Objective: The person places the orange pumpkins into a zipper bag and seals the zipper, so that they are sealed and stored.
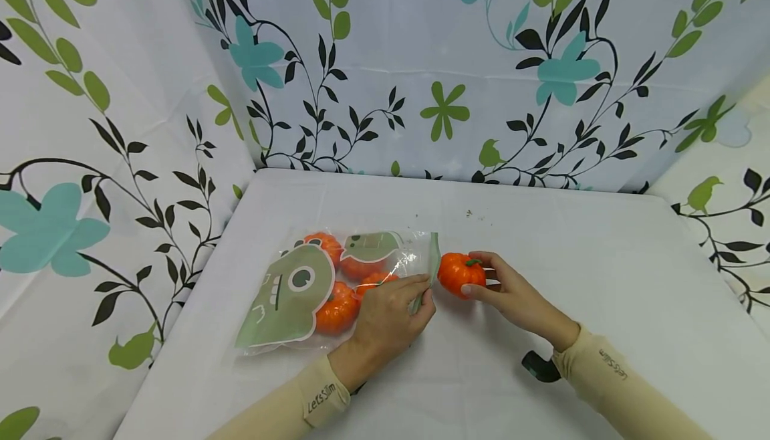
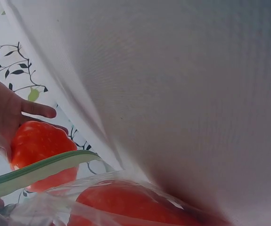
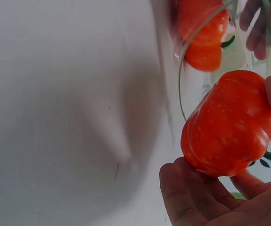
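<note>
A clear zip bag (image 1: 265, 313) with green dinosaur prints lies flat on the white table, holding several small orange toy pumpkins (image 1: 335, 311). My left hand (image 1: 391, 313) pinches the green-edged rim at the bag's right end. Just outside this rim, my right hand (image 1: 511, 293) grips another orange pumpkin (image 1: 454, 275) with a green stem, between thumb and fingers. In the right wrist view the rim (image 3: 183, 80) bows apart into an open mouth, and the gripped pumpkin (image 3: 229, 125) is right beside it. Part of the bagged pumpkins is hidden behind the prints and my left hand.
The white table (image 1: 601, 259) extends to the right of my hands. A black curved object (image 1: 540, 366) shows beside the right sleeve. Small dark specks (image 1: 469, 213) lie toward the back of the table. A leaf-patterned curtain (image 1: 385, 59) encloses the back and sides.
</note>
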`<state>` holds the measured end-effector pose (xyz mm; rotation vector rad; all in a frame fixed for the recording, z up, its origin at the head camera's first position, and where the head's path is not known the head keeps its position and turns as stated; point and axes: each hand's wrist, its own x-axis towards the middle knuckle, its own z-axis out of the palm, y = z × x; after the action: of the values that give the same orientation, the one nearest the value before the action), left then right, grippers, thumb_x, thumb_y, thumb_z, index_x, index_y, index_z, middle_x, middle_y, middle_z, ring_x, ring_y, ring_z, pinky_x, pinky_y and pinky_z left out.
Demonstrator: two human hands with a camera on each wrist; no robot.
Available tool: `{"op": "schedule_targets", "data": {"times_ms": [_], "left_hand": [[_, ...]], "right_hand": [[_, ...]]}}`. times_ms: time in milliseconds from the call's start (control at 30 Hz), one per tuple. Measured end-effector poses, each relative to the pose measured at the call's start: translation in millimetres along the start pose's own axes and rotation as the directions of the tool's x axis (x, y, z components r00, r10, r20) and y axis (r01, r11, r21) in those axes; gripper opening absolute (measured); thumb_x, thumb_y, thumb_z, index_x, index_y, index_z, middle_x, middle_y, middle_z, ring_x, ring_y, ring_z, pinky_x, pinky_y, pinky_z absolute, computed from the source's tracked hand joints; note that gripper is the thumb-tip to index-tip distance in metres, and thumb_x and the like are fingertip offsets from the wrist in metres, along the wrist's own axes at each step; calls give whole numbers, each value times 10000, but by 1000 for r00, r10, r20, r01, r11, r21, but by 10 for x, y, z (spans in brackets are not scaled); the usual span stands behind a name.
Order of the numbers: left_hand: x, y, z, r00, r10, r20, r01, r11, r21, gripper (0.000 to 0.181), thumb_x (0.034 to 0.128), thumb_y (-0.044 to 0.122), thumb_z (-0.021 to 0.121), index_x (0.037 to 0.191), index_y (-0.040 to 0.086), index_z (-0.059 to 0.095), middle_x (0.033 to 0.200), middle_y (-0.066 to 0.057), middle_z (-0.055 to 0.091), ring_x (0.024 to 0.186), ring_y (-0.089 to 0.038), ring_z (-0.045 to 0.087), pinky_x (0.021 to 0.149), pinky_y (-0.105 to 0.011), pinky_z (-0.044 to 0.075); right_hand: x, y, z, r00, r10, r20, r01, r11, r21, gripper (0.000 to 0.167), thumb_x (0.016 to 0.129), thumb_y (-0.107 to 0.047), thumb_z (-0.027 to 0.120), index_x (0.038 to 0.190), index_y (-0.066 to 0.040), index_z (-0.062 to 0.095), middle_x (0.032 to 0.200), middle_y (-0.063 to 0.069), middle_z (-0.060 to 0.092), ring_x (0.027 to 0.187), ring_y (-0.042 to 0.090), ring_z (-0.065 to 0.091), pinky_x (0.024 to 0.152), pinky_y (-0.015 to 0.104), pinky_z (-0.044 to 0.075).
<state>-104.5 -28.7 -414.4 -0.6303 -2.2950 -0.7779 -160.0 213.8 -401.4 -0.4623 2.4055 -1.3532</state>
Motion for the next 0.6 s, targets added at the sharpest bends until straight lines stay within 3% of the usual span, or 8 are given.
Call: {"op": "schedule_targets", "data": {"times_ms": [600], "left_hand": [[-6,3,-31,1000,4,-12,-4,1000,-17,214,876,127,684,1031,35,799,1028,-51,769,926,-162,745,813,-262,578]], "right_hand": [[172,-72,344,999,-16,40,15,1000,19,717,921,-382,735,1494,-96,412,1459,105,505,1250,354,564,1017,512,487]]}}
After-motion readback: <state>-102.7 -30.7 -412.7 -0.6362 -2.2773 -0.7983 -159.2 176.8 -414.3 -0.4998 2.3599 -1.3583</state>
